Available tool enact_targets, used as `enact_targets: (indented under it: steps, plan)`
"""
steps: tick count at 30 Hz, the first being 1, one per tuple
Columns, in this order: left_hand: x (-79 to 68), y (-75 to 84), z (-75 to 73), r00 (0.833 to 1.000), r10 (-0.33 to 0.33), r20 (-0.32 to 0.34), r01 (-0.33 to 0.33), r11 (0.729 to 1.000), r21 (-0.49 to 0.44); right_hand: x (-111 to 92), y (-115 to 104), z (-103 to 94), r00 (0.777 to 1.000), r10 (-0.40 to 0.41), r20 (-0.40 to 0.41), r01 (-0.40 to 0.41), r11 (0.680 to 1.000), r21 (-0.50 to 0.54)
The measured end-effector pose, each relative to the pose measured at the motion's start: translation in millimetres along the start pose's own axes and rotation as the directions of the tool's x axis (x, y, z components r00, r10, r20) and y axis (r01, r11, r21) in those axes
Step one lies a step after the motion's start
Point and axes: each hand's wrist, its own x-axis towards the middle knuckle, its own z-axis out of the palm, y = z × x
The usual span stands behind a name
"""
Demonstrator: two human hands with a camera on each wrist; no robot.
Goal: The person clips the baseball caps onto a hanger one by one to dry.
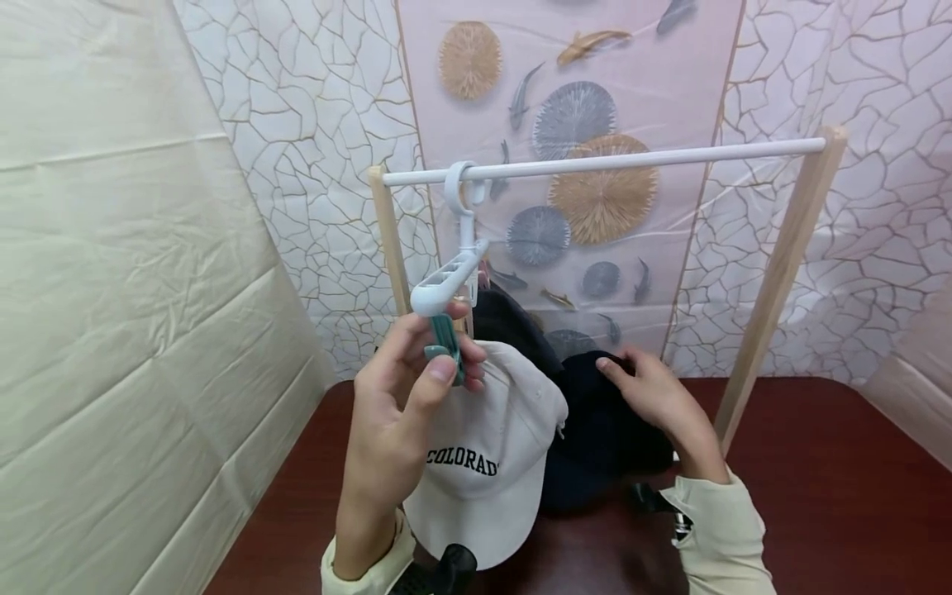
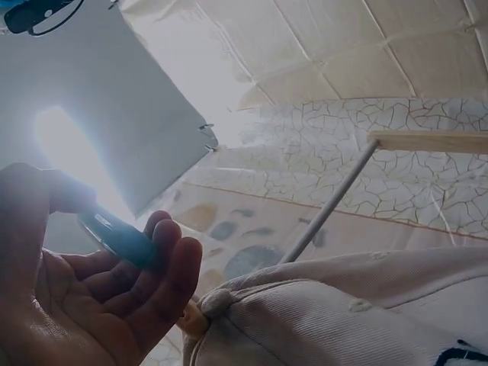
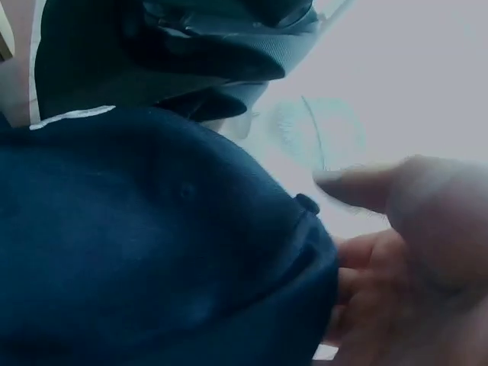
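My left hand (image 1: 402, 413) pinches a green clip (image 1: 446, 343) between thumb and fingers, at the near end of a white multi-clip hanger (image 1: 449, 277). Close below it hangs a cream cap (image 1: 491, 446) with "COLORAD" lettering; its top is partly behind my fingers. My right hand (image 1: 658, 392) holds a navy cap (image 3: 168, 229) by the edge of its crown. In the right wrist view the thumb (image 3: 358, 187) stands apart from the cloth near the top button, while the other fingers go behind the cap.
The hanger hooks over a white rod (image 1: 632, 161) on a wooden frame (image 1: 781, 289). Another dark cap (image 1: 513, 326) hangs behind the cream one. Beneath lies a dark red tabletop (image 1: 833, 496). A cream cloth wall (image 1: 149, 289) rises at the left.
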Motion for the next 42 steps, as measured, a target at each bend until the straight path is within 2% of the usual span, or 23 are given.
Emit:
enact_targets:
  steps: [3, 8, 16, 21, 24, 27, 31, 39, 42]
  plan:
    - [-0.1, -1.2, 1.7, 1.0, -0.004, 0.016, 0.004, 1.0, -0.013, 1, 0, 4.7, 0.998, 0.068, 0.007, -0.067, 0.997, -0.026]
    - [0.3, -2.5, 1.6, 1.0, 0.004, 0.02, -0.004, 1.0, -0.011, 6, 1, 11.9, 0.99, 0.13, -0.06, -0.131, 0.991, -0.005]
    - [0.5, -0.8, 0.3, 1.0, -0.003, 0.006, 0.003, 1.0, 0.013, 2, -8, 5.3, 0.994, 0.085, -0.065, -0.073, 0.982, 0.176]
    - [0.5, -0.7, 0.0, 1.0, -0.005, 0.002, 0.005, 1.0, 0.022, -4, -12, -1.5, 0.997, 0.065, -0.035, -0.057, 0.977, 0.203]
    - [1.1, -0.9, -0.1, 1.0, -0.002, 0.003, 0.002, 1.0, 0.025, -6, -15, -5.1, 0.999, 0.031, -0.035, -0.025, 0.988, 0.155]
    - [1.7, -0.9, -0.1, 1.0, 0.003, 0.005, -0.003, 1.0, 0.025, -7, -19, -7.5, 0.999, -0.005, -0.051, 0.008, 0.998, 0.063]
    - [2.4, -0.6, -0.1, 1.0, 0.015, 0.002, -0.015, 1.0, 0.018, -10, -26, -10.9, 0.998, -0.024, -0.056, 0.022, 0.999, -0.032]
    - [1.7, -2.1, 1.5, 1.0, 0.024, 0.005, -0.024, 1.0, 0.009, -24, -42, -21.2, 0.99, -0.106, -0.097, 0.097, 0.991, -0.094]
    - [2.2, -2.6, 2.0, 1.0, 0.024, 0.008, -0.024, 1.0, -0.003, -31, -48, -26.0, 0.987, -0.114, -0.116, 0.102, 0.989, -0.104]
